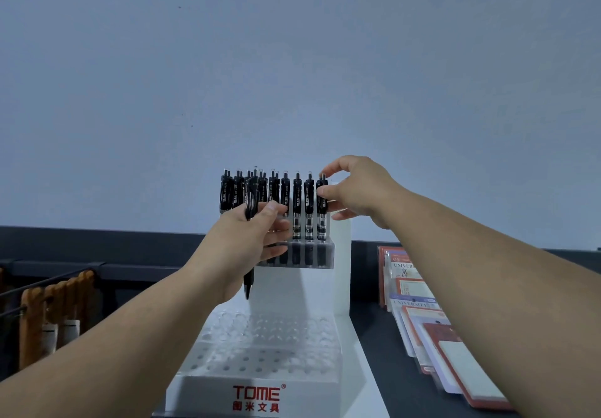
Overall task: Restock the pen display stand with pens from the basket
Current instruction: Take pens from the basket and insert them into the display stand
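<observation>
A white tiered pen display stand [260, 382] marked TOME sits in front of me. Its top tier [325, 256] holds a row of several black pens [297, 203] standing upright. Its lower tiers show rows of empty holes. My left hand [250, 242] grips one black pen [249, 282] upright, tip pointing down, in front of the left part of the top row. My right hand [354, 190] pinches the rightmost pen [322, 203] of that row near its top, between thumb and fingers. The basket is not in view.
Packaged notebooks and cards [432, 326] lie fanned out on the dark shelf to the right of the stand. At the left, brown wooden-handled items [52, 313] hang on a dark wire rack. A plain pale wall rises behind.
</observation>
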